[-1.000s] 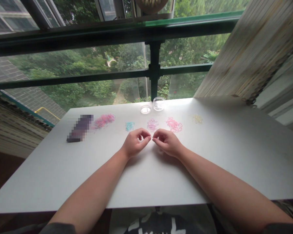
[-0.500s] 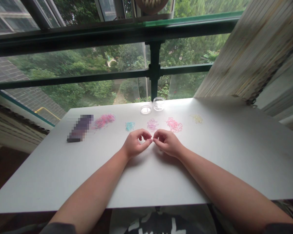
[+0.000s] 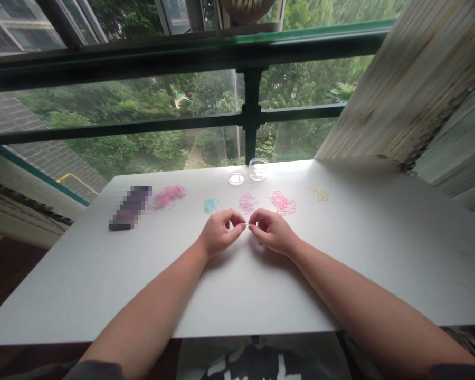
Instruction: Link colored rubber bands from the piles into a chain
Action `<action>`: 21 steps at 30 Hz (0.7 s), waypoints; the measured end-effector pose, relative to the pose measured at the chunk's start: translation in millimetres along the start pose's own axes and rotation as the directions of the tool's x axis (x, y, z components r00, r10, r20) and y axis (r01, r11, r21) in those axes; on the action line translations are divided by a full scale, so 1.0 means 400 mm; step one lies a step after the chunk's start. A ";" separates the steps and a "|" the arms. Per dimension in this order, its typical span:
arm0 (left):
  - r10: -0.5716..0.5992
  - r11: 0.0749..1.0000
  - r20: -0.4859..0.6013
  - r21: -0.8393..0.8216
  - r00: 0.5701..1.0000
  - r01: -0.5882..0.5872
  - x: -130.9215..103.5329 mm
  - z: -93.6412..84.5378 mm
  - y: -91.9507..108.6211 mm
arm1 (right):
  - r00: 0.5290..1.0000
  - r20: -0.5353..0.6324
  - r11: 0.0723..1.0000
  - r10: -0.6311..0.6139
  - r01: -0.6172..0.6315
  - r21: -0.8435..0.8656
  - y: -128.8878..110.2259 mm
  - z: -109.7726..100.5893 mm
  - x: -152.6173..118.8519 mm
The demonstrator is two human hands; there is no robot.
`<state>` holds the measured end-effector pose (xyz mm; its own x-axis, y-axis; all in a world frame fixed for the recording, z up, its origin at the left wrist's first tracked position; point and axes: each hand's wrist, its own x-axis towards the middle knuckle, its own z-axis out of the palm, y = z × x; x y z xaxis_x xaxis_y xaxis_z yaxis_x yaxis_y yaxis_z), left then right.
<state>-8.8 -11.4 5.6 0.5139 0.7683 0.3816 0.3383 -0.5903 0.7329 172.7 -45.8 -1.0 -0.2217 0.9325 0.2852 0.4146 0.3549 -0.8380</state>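
Note:
My left hand (image 3: 222, 232) and my right hand (image 3: 272, 231) meet almost fingertip to fingertip over the white table (image 3: 229, 301). Each has thumb and forefinger pinched together; whatever is between them is too small to make out. Just beyond the hands lie small loops in separate piles: a teal pile (image 3: 211, 205), a light purple pile (image 3: 247, 202), a pink pile (image 3: 282, 202) and, farther right, a pale yellow pile (image 3: 320, 193). A larger mixed pink and purple pile (image 3: 169, 197) is at the left.
A dark pixelated object (image 3: 130, 208) lies at the table's left. Near the window edge are a clear round lid (image 3: 236, 179) and a clear round container (image 3: 257, 169). Green window bars run behind the table, and a curtain (image 3: 364, 89) hangs at the right.
The fingertips of my two hands have moved very slightly apart. The piles and containers stay where they were.

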 end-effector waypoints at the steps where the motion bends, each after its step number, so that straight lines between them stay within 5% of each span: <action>1: -0.002 1.000 -0.001 0.001 1.000 0.002 0.000 0.000 -0.001 | 1.000 -0.005 1.000 0.004 -0.004 0.004 0.000 0.000 0.000; 21: -0.069 0.997 -0.016 -0.019 0.998 0.069 0.002 0.002 -0.006 | 0.999 -0.028 0.999 -0.038 0.038 0.017 0.000 -0.001 0.001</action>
<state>-8.6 -9.8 3.7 0.4771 0.8109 0.3389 0.3577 -0.5314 0.7679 172.9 -45.4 -0.8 -0.2125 0.9199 0.3296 0.3909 0.3891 -0.8341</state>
